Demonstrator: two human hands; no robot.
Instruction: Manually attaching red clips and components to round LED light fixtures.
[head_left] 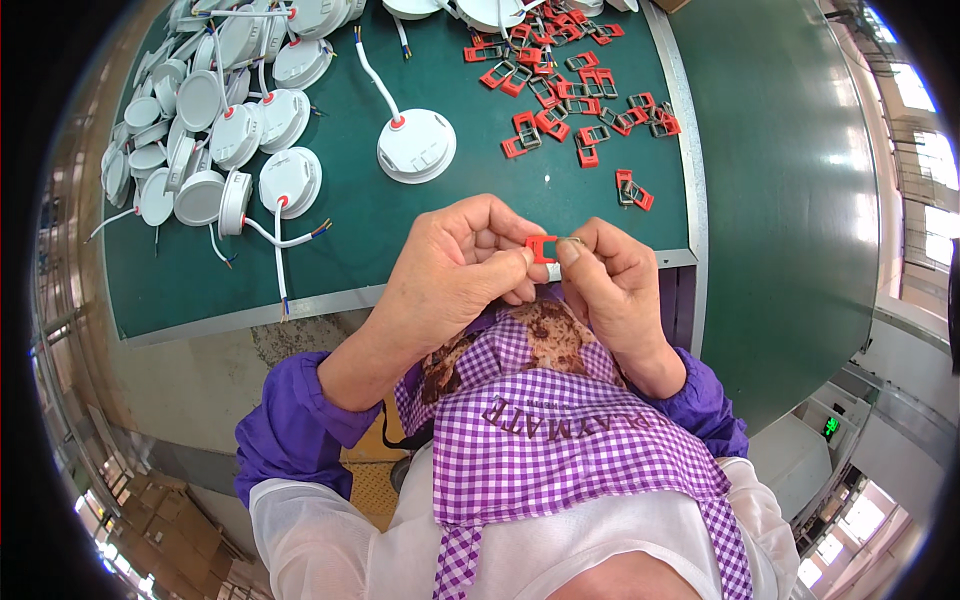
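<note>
Just beyond the table's near edge, both my hands meet around a small red plastic clip [538, 243] with a rectangular opening. My left hand [445, 260] pinches its left end between thumb and fingers. From the other side my right hand [615, 285] closes thumb and forefinger on a thin metal piece [575, 240] at the clip's right end, mostly hidden by the fingertips. A white band is visible below the clip, among the fingers. Ahead of my hands, a single round white lamp unit [417, 150] lies on the green table, its white cable pointing away from me.
A heap of white round lamp units [199, 99] with cables fills the table's left side. Several red clips with metal springs [587, 157] are scattered at the far right, one pair [643, 200] nearer. A metal edge strip [690, 150] borders another green surface [790, 200].
</note>
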